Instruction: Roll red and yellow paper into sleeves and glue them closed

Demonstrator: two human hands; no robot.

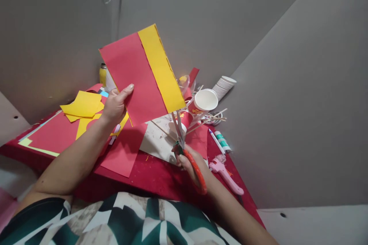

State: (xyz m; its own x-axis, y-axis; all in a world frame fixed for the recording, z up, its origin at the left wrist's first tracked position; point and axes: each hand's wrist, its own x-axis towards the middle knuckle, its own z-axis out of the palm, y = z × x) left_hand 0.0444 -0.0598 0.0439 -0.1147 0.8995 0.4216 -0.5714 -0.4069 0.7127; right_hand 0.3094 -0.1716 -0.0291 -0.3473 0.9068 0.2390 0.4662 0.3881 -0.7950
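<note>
- Surface (pixel 163 176): covered in red cloth, set against grey walls; carries the paper, cups and tools listed below
- Paper stack (pixel 48 134): left end of the surface; red sheet uppermost, pale green and white edges protruding beneath
- Yellow paper pieces (pixel 84 103): overlapping, flat on the paper stack
- Yellow bottle (pixel 102 75): upright at the rear, dark cap, partly hidden
- Left hand (pixel 114 105): closed, gripping the left edge of the layered red and yellow sheets, thumb on the front face
- Layered red and yellow sheets (pixel 133 78): raised above the surface, tilted; red covers the larger left portion, a yellow band shows along the right side
- Loose red sheet (pixel 123 157): flat at the front edge, below the raised sheets
- Scissors (pixel 181 139): blades upward and slightly parted, tips just beside the lower right corner of the raised sheets; contact cannot be determined
- Right hand (pixel 199 160): closed around the orange scissor handles
- Red-and-white paper cup (pixel 205 100): tilted, mouth facing the camera, wooden sticks (pixel 220 113) nearby
- Stack of white paper cups (pixel 223 88): leaning, beside the right wall
- Marker (pixel 217 142): beside a green-and-white tube (pixel 222 141)
- Pink glue gun (pixel 227 174): at the right edge
</note>
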